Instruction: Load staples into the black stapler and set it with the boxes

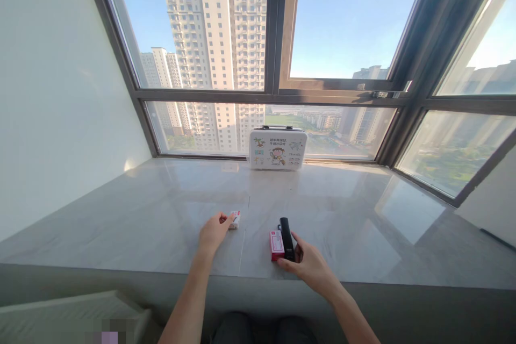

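Observation:
My left hand (214, 232) pinches a small white box with red print (235, 219) at its left edge, on the grey stone sill. My right hand (308, 260) is curled around the near end of a black stapler (286, 239), with fingers along its right side. A red and pink box (276, 244) sits against the stapler's left side, and my right thumb reaches to its near edge. Part of the fingers of my right hand is hidden behind the hand itself.
A white carry case with cartoon prints and a black handle (277, 149) stands upright against the window. Dark window frames (274, 27) rise behind the sill (161, 215). The sill's front edge runs just before my body. A pale slatted object (72, 312) is low at left.

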A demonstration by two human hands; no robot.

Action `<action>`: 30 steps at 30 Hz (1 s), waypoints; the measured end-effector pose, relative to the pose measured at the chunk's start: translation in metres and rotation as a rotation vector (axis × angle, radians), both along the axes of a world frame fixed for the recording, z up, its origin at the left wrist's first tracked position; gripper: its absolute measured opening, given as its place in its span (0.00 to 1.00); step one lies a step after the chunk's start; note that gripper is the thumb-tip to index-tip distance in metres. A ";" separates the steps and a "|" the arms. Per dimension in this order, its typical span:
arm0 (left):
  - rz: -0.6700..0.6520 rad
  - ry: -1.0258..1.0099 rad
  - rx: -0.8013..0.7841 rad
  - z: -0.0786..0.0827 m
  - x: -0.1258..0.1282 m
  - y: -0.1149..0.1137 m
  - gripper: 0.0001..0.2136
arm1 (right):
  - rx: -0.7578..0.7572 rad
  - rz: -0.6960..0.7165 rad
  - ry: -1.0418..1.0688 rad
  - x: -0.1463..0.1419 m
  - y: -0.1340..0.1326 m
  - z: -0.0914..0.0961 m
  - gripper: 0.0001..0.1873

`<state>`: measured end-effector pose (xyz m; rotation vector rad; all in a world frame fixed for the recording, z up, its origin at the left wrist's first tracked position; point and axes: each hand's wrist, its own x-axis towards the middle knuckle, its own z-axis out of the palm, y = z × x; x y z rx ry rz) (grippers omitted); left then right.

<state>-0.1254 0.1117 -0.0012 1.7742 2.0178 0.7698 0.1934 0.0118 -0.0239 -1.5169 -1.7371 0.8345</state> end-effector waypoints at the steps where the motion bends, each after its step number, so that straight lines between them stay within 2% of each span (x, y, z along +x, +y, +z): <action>1: -0.036 0.002 -0.020 -0.003 0.006 0.001 0.22 | 0.006 0.024 -0.026 -0.001 0.001 0.003 0.47; 5: -0.220 0.014 -0.103 -0.010 0.044 -0.001 0.24 | 0.053 0.116 -0.104 -0.007 0.007 0.016 0.30; 8: -0.350 0.018 -0.149 -0.011 0.066 -0.002 0.26 | 0.055 0.136 -0.150 -0.011 0.012 0.019 0.25; 11: -0.437 0.007 -0.198 -0.009 0.073 0.001 0.26 | 0.051 0.118 -0.199 -0.014 0.016 0.017 0.26; 15: -0.532 -0.020 -0.299 -0.005 0.068 0.012 0.26 | 0.061 0.131 -0.197 -0.015 0.017 0.017 0.24; 19: -0.535 -0.014 -0.304 -0.005 0.069 0.016 0.28 | 0.060 0.110 -0.186 -0.016 0.015 0.018 0.22; 25: -0.477 0.008 -0.219 -0.009 0.076 0.007 0.31 | 0.067 0.095 -0.164 -0.016 0.013 0.017 0.22; 30: -0.533 -0.034 -0.269 -0.006 0.087 0.005 0.32 | 0.066 0.119 -0.168 -0.018 0.015 0.018 0.24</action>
